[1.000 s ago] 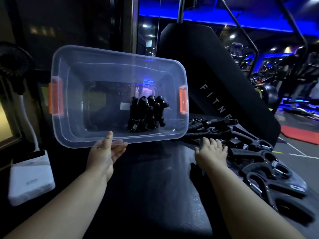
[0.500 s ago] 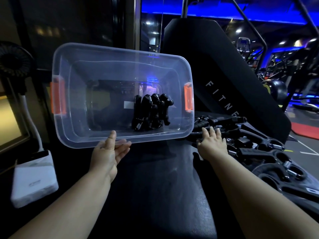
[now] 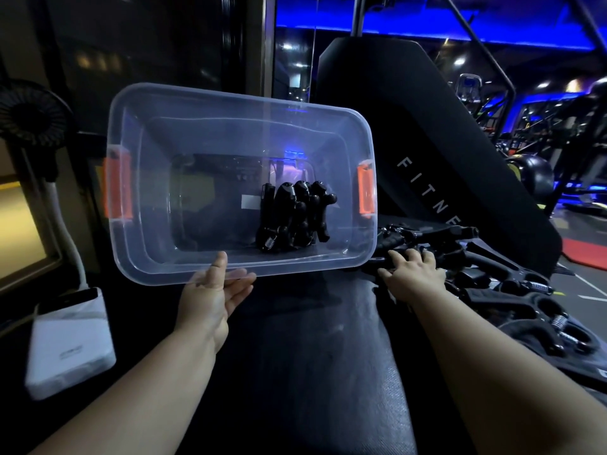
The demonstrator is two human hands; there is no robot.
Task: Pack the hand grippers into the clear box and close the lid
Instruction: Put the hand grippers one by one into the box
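The clear box [image 3: 230, 103] with orange latches [image 3: 366, 190] is tipped on its side, with its opening facing me. Several black hand grippers [image 3: 292, 218] stand bunched inside, right of middle. My left hand [image 3: 210, 297] holds the box's near rim, thumb over the rim and fingers beneath it. My right hand [image 3: 410, 274] lies on a pile of loose hand grippers [image 3: 509, 284] to the right of the box, with its fingers curled over one of them. No lid is in view.
Box and pile rest on a black padded bench [image 3: 312, 356] with a raised black backrest [image 3: 427, 142] behind. A white power bank [image 3: 69, 339] lies at the left, below a small fan [image 3: 29, 113]. Gym machines stand far right.
The view has shifted slightly. My right hand has crept a little further onto the pile. The box and my left hand hold their pose.
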